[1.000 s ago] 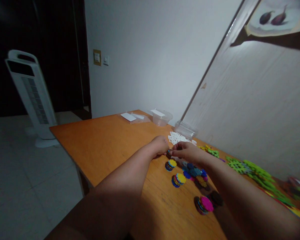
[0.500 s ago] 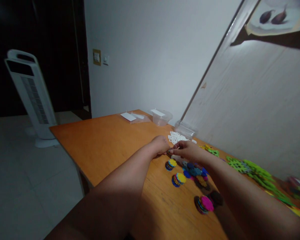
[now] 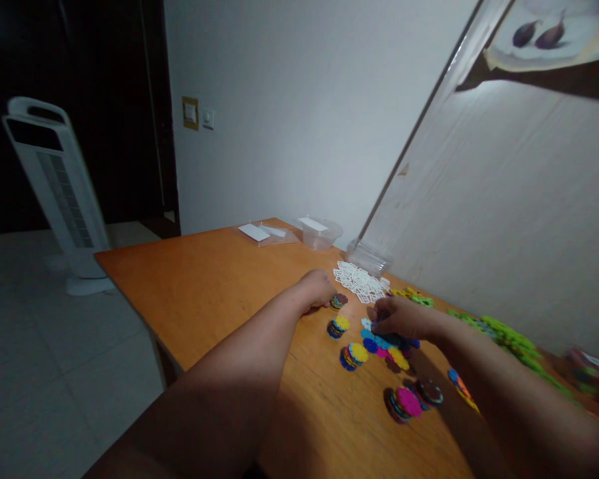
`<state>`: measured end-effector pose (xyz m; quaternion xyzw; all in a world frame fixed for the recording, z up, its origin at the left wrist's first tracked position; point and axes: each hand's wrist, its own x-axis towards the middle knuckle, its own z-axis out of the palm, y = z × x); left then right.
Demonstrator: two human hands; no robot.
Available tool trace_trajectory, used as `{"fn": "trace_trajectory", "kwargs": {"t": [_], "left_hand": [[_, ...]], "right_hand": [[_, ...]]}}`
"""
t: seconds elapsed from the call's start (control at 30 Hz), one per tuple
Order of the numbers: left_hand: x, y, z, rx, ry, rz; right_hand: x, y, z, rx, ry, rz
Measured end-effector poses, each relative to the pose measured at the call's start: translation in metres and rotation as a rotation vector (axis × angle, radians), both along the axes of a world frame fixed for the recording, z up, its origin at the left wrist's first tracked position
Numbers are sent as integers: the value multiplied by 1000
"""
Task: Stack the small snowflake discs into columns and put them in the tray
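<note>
My left hand (image 3: 317,290) rests on the table with its fingers curled against a small stack of flower-shaped discs with a brown top (image 3: 339,301). My right hand (image 3: 398,318) reaches down over a loose pile of flower-shaped discs (image 3: 381,341) in blue, pink and yellow. Its fingers are pinched together at the pile's left side, by a pale disc (image 3: 366,323); they partly hide what they grip. Closer to me stand a yellow-topped stack (image 3: 338,326), a second, larger yellow-topped stack (image 3: 354,356), a pink-topped stack (image 3: 403,404) and a brown-topped stack (image 3: 429,392).
White lattice pieces (image 3: 362,282) lie spread behind my hands. A clear tub (image 3: 320,234), clear plastic packaging (image 3: 369,258) and a flat bag with white cards (image 3: 267,233) stand along the wall. Green pieces (image 3: 504,339) lie right. A white tower fan (image 3: 62,193) stands left on the floor.
My right hand has moved right and down, from the brown-topped stack to the loose pile, uncovering that stack and more of the white pieces. My left hand stays beside the stack.
</note>
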<state>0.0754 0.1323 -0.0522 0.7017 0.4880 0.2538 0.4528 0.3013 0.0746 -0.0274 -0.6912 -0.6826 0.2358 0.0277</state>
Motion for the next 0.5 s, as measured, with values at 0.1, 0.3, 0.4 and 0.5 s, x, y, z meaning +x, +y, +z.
{"fn": "trace_trajectory", "kwargs": {"t": [0.1,0.3,0.4,0.5], "left_hand": [[0,1,-2,3,-12,4],[1,3,-3,0,34,6],[0,2,-1,0,55,1],[-1,-1,2,2,56,-5]], "right_hand": [[2,1,-3,0,21,10],[8,0,-3,-24,219,-6],[1,-5,4,-50,380,-52],[-10,-9,8,-79,461,-84]]}}
